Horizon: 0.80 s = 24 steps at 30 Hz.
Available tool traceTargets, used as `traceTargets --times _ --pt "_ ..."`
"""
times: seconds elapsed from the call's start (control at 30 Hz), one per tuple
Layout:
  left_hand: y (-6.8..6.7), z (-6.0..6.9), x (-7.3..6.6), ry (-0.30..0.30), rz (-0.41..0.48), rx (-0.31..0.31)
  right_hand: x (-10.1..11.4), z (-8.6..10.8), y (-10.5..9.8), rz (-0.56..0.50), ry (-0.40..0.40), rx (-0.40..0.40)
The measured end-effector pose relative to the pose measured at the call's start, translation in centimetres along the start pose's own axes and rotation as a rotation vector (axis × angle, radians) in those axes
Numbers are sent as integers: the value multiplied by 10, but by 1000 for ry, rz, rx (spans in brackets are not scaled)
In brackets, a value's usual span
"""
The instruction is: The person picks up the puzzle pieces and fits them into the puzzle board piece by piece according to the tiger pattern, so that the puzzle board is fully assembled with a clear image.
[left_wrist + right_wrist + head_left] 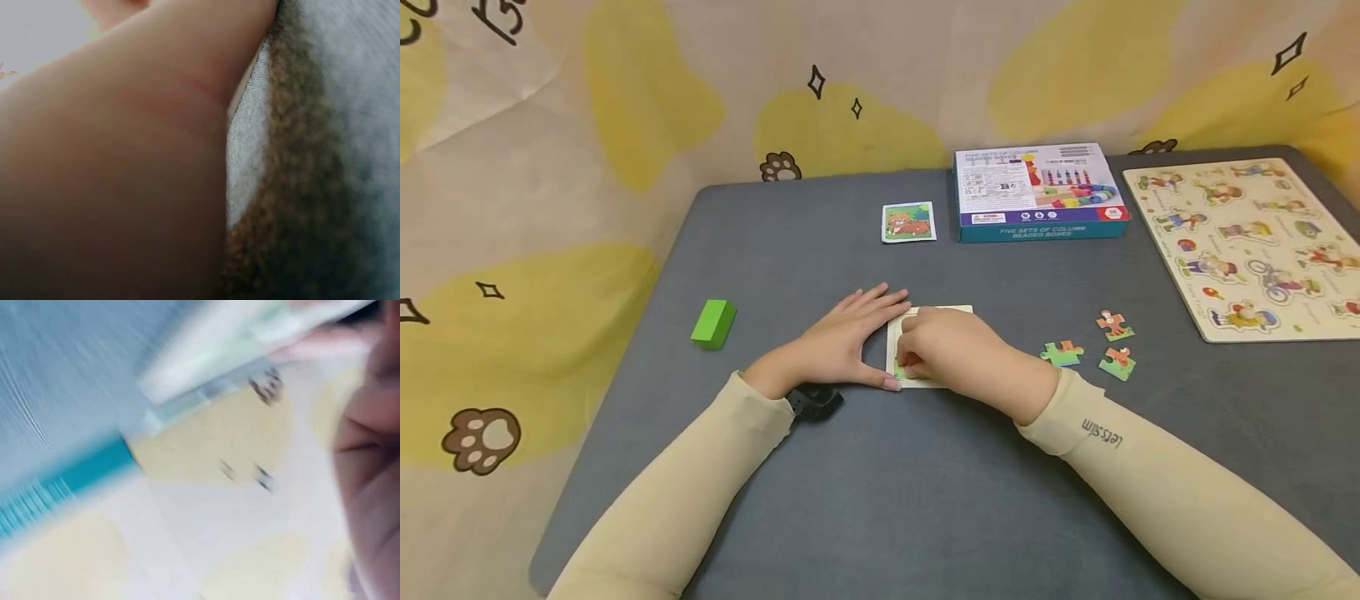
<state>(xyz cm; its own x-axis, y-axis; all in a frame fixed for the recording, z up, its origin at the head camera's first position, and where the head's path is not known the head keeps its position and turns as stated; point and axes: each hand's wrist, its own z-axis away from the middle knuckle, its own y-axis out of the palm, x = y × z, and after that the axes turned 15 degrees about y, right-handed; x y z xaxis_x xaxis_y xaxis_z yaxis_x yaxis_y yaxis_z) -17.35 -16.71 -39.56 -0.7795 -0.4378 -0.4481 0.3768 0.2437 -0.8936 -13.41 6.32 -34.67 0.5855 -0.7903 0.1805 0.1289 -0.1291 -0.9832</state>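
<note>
- The right hand [955, 346] bends over the small puzzle tray [891, 340], fingers curled down onto its face; whether they pinch a piece is hidden, and the right wrist view is too blurred to settle it.
- The left hand [853, 337] lies at the tray's 9 o'clock side with fingers straight and thumb spread wide, gripping nothing; the thumb tip is at the 8 o'clock corner, the fingers by the 10 o'clock corner.
- The tray lies flat on the table, under the right hand; it looks light, thin and stiff, likely to slide when pushed, so bracing its pale rim at opposite edges should suit it best.
- A patch of green shows beside the right fingertips; piece or printed base, I cannot tell.
- At 3 o'clock from the tray lie three loose puzzle pieces [1062, 354], apart from one another. They look light and rigid, probably weakest at the narrow necks of the tabs; a fingertip pinch across the cut edges of the main body seems safest.
- The grey table [850, 500] looks flat and matt, probably with some drag.
- Farther out: a green block [713, 325] at 9 o'clock, a picture card [909, 223] at 12, a boxed bead set [1037, 229] past 1, and a large picture board [1195, 312] between 2 and 3.
- Behind the table hangs a cream-and-yellow cloth [880, 50].
</note>
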Motion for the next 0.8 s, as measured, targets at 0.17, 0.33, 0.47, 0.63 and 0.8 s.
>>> traceTargets --times 0.17,0.33,0.47,0.63,0.8 --pt "1 -2 -2 11 -11 -20 28 22 -15 337 82 101" --pt "1 -5 -2 11 -15 -24 44 33 -13 483 131 177" --pt "0 -4 -2 5 -12 -13 36 27 -14 383 131 200" --pt "-1 -1 -1 3 -10 -11 9 18 -25 128 17 154" --pt "-1 2 -2 13 -12 -16 0 16 -23 57 -110 142"
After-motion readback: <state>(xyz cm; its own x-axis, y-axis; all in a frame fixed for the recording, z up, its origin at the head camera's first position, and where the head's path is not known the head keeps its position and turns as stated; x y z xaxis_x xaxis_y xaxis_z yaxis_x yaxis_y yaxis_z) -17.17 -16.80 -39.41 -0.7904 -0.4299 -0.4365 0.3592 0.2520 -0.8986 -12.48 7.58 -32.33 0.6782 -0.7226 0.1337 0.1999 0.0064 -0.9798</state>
